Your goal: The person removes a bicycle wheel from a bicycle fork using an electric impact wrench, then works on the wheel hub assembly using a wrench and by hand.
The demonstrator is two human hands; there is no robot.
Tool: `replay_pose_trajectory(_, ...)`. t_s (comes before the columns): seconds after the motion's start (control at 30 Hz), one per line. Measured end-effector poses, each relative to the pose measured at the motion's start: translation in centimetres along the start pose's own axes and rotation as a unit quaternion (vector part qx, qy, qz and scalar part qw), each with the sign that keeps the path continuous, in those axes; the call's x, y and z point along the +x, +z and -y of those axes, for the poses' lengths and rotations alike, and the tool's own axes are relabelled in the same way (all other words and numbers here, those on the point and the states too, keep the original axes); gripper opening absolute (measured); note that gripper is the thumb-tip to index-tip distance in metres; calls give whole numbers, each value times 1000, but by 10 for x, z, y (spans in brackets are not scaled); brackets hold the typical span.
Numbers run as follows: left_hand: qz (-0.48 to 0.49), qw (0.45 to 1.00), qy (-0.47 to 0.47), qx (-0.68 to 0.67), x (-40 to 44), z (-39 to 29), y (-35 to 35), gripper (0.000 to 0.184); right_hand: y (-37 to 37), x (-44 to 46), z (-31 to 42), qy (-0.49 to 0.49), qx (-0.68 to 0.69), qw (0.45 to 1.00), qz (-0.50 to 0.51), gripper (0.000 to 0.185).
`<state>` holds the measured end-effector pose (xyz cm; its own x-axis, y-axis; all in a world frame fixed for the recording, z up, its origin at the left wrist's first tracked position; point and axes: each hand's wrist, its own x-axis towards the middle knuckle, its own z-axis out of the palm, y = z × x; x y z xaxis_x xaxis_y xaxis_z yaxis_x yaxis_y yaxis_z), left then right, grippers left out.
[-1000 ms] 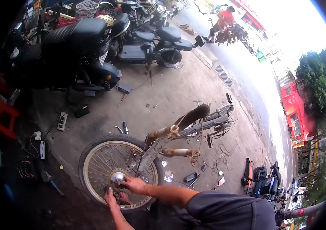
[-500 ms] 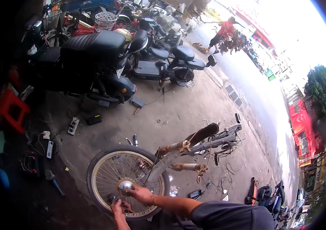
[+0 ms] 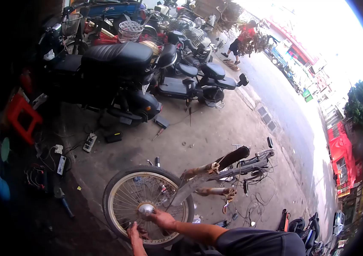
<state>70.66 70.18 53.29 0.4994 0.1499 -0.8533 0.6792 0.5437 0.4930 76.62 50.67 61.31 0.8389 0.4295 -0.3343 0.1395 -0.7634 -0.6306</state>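
A spoked wheel [image 3: 109, 200] with a black tyre is attached to a worn, rusty bicycle frame [image 3: 185, 190]. My right hand [image 3: 163, 219] reaches in from the right, fingers closed at the silver wheel hub [image 3: 146, 209]. Lower left of it, my left hand [image 3: 135, 233] is over the spokes near the rim, its fingers curled; what they hold is too small to make out.
Parked scooters [image 3: 117, 57] fill the upper left. A red stool [image 3: 23, 118], a power strip [image 3: 89, 142] and a blue-handled tool [image 3: 67, 207] are at left. Loose cables [image 3: 256, 207] lie right of the frame. A person [image 3: 234, 45] is by the road.
The view has shifted, so the wheel and scooters appear lower and farther right. My right hand stays at the hub and my left hand near the rim. The distant person has moved along the road.
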Motion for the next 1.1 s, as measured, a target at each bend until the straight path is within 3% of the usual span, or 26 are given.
replay_pose_trajectory(0.07,-47,995,9,87,-1,-11,7,19,4,-1,-2,7,-7,1000,2,36)
replay_pose_trajectory(0.27,46,998,44,20,-2,-7,-1,18,10,1,-3,28,-8,999,13,36)
replay_pose_trajectory(0.37,-73,991,67,95,61,36,-17,11,-3,7,2,54,-7,997,52,35)
replay_pose_trajectory(0.47,-87,978,-13,188,14,-17,15,14,-12,3,8,64,-5,996,63,36)
replay_pose_trajectory(0.57,-65,997,-25,24,-44,-53,35,13,-8,4,8,67,24,997,28,37)
replay_pose_trajectory(0.67,-2,999,25,26,-3,-5,4,15,-14,4,16,75,82,993,40,37)
replay_pose_trajectory(0.77,-48,992,7,118,42,17,-13,12,-30,3,25,45,38,997,54,36)
replay_pose_trajectory(0.8,-84,978,-12,191,-12,-35,18,11,-25,3,22,47,38,997,45,35)
replay_pose_trajectory(0.93,-62,986,70,136,-18,-29,17,13,-14,2,17,57,48,997,4,35)
replay_pose_trajectory(1.0,-11,992,94,88,-3,-1,3,14,-23,1,23,52,19,997,61,36)
replay_pose_trajectory(1.1,-37,993,76,82,8,2,3,15,-30,2,25,48,3,994,95,38)
